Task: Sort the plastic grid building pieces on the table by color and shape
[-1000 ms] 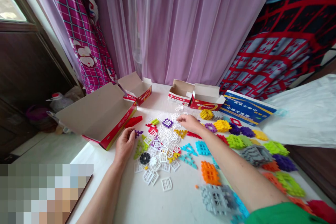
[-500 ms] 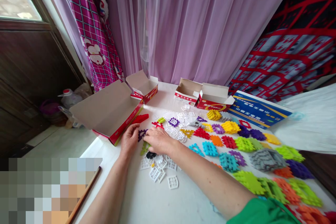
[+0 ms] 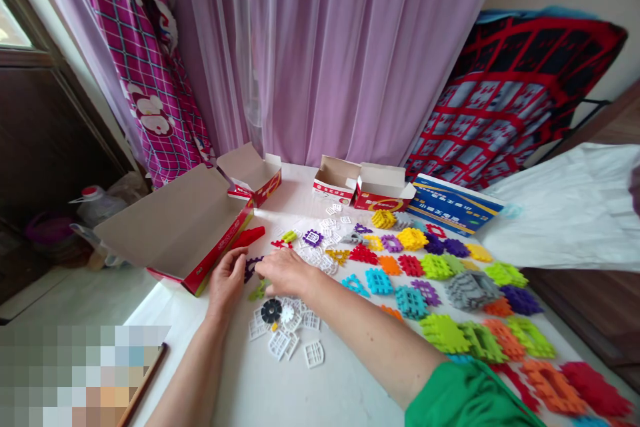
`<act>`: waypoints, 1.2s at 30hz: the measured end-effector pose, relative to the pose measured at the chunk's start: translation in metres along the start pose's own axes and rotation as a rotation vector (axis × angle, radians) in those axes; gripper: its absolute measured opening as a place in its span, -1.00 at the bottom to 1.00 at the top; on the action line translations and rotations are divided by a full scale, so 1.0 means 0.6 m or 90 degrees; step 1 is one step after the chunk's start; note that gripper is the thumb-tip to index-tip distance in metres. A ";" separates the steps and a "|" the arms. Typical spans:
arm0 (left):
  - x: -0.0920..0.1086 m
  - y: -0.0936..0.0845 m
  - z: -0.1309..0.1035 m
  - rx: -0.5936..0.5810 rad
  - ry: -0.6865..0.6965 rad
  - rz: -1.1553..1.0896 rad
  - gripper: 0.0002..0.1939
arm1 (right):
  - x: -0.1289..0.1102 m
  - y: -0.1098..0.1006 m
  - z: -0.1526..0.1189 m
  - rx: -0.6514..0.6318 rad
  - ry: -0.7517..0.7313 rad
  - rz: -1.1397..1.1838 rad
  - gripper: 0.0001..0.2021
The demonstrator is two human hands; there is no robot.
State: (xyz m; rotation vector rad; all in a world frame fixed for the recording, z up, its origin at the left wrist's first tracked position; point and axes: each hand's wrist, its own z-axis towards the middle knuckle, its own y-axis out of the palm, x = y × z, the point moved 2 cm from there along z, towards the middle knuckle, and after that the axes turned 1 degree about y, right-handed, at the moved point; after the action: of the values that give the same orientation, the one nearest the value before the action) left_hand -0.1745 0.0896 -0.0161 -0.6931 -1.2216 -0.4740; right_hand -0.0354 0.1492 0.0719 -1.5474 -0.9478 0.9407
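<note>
A purple notched building piece with an open middle is between my two hands. My left hand has curled fingers at the piece's left edge, beside the large red box. From the right, my right hand reaches over with bent fingers, its fingertips on the piece's right edge. Partly under my right hand lies a lime green piece. Just below are a black toothed disc, a white toothed disc and several white window frames. The undersides of my fingers are hidden.
Beside my left hand stands a large open red box. Smaller open boxes stand at the back. Near them a blue box lid leans. Sorted stacks of coloured notched pieces cover the right side. A red piece lies by the large box.
The view has turned to the right, so everything shifts left in it. Both hands stay around the purple piece, and the black disc shows more fully below my right hand.
</note>
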 end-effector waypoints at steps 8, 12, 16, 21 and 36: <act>0.051 0.014 -0.016 -0.048 0.037 -0.040 -0.50 | 0.084 0.000 -0.026 0.320 0.349 0.659 -0.96; 0.102 0.055 -0.045 -0.172 -0.011 -0.105 -0.51 | 0.092 0.004 -0.047 0.412 0.402 1.024 -0.90; 0.128 0.081 -0.071 -0.200 -0.098 -0.153 -0.48 | 0.082 0.010 -0.074 0.465 0.398 0.957 -0.87; 0.131 0.086 -0.080 -0.164 -0.162 -0.202 -0.49 | 0.070 0.027 -0.094 0.430 0.384 0.806 -0.90; 0.142 0.093 -0.097 -0.377 -0.108 -0.075 -0.55 | 0.102 0.008 -0.183 0.336 0.350 0.534 -0.82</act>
State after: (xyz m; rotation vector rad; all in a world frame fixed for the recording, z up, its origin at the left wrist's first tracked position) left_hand -0.0725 0.0908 0.0425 -1.1863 -1.2925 -0.9083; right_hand 0.0890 0.1652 0.0774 -1.5958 0.3713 1.1115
